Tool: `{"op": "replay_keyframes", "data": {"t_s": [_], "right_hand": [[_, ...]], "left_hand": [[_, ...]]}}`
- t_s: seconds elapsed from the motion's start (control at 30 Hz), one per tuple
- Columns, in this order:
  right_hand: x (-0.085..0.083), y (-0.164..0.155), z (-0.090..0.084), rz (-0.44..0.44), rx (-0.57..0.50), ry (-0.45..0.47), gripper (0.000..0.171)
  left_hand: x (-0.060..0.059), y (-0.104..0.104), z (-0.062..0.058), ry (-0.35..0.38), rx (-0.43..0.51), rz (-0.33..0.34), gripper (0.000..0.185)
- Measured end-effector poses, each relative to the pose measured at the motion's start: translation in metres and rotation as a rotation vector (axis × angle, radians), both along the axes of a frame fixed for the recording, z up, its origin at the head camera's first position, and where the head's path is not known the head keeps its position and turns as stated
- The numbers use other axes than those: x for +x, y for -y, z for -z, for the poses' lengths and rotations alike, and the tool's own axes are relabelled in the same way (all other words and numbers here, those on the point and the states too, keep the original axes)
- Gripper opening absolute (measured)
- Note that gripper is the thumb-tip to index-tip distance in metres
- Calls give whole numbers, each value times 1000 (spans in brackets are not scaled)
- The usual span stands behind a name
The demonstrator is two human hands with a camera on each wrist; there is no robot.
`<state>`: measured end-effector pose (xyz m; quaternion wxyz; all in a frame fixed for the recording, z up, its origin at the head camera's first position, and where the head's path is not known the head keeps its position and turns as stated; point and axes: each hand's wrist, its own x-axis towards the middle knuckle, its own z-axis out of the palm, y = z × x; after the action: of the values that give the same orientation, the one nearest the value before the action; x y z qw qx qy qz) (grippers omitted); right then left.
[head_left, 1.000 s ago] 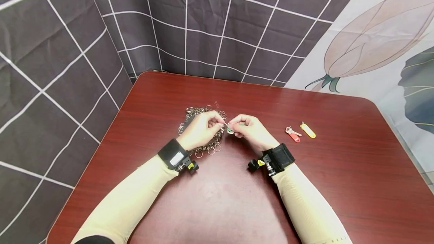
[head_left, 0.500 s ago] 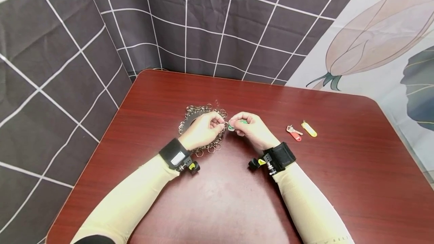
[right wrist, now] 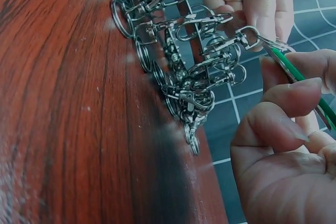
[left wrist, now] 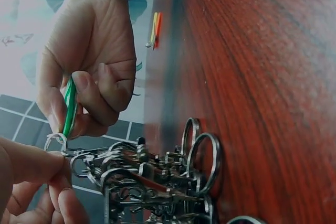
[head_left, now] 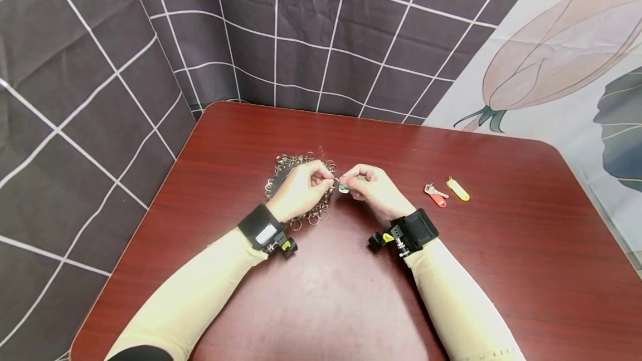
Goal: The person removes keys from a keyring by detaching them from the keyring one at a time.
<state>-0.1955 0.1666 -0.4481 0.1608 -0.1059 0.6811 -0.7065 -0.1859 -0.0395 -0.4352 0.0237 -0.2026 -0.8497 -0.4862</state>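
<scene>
Near the middle of the head view, the right hand (head_left: 373, 188) pinches a green key tag (left wrist: 69, 107) edge-on between thumb and curled fingers, and just left of it the left hand (head_left: 301, 188) pinches a small metal ring (left wrist: 55, 141) at the tag's end, so the two hands meet fingertip to fingertip just above the table (head_left: 501, 272). That ring sits at the tip of a clasp that appears to run from the pile of key rings and clasps (head_left: 301, 194) lying under and behind the left hand. The tag looks light, thin and stiff, smooth enough to slip, so it is best held flat on its broad faces near the ring end; the ring seems small, springy and fiddly, best nipped at its rim with the fingertips. The pile would likely drag and tangle as one loose, jingling mass. Toward the right of the head view, well apart from the hands, lie a red tag with a key (head_left: 435, 195) and a yellow tag (head_left: 458, 189). Compared with half a second ago, less green shows between the right fingers, and the hands have scarcely moved.
</scene>
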Motion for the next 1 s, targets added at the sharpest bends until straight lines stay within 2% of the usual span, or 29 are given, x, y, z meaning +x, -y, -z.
{"op": "replay_keyframes", "data": {"t_s": [0.33, 0.6, 0.8, 0.87, 1.0], "right_hand": [[0, 0, -5, 16, 22, 4, 5], [2, 1, -7, 7, 38, 24, 10], [1, 1, -5, -10, 22, 77, 7], [0, 2, -4, -7, 18, 84, 7], [-1, 2, -3, 21, 6, 75, 9]], "left_hand": [[3, -1, -5, -82, -85, 29, 4], [5, -1, -8, -118, -100, 76, 7], [5, -3, -7, -203, -154, 88, 6], [5, -3, -6, -200, -168, 85, 5], [3, -2, -3, -127, -156, 63, 10]]}}
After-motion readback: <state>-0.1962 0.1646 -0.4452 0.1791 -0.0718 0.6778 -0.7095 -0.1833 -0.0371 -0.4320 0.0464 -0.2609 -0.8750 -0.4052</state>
